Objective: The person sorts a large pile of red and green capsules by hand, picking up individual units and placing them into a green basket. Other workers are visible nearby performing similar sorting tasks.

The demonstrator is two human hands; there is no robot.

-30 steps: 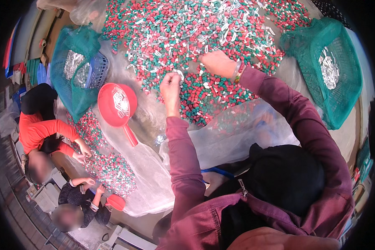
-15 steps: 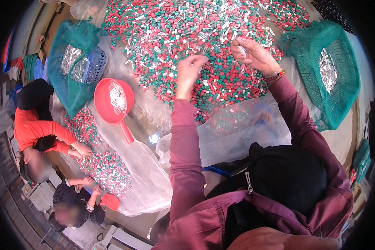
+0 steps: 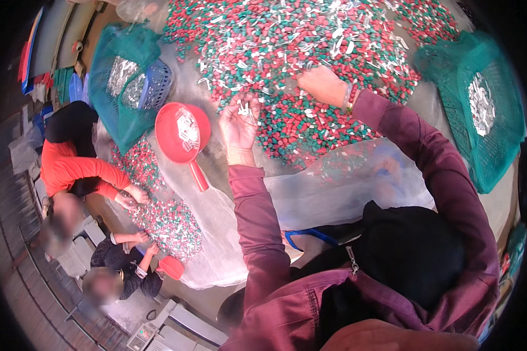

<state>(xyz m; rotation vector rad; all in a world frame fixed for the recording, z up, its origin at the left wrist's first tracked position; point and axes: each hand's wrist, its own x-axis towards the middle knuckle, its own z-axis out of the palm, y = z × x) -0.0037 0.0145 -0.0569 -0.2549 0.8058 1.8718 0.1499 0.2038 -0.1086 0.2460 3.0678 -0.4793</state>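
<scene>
Small red and green pieces, mixed with white strips, form a wide spread pile [image 3: 310,126] in front of me. My left hand [image 3: 238,130] is turned palm up at the pile's near left edge, fingers curled around several small white pieces [image 3: 245,109]. Over the middle of the pile, my right hand [image 3: 325,85] is turned back up, its fingers bent down at the pieces. Its fingertips are mostly hidden, so anything pinched in them cannot be made out. Left of my left hand lies a red scoop [image 3: 198,175] with a handle, holding white pieces.
Baskets draped in green netting stand at left [image 3: 115,114] and right [image 3: 503,158], both with white pieces inside. Translucent sheeting [image 3: 310,190] borders the pile. At left, a person in orange [image 3: 79,169] and another in dark clothing [image 3: 114,251] handle a smaller pile [image 3: 170,225].
My left hand has moved left off the pile and turned palm up, showing white pieces. My right hand has shifted left and lower, turning its back up. The view has shifted slightly.
</scene>
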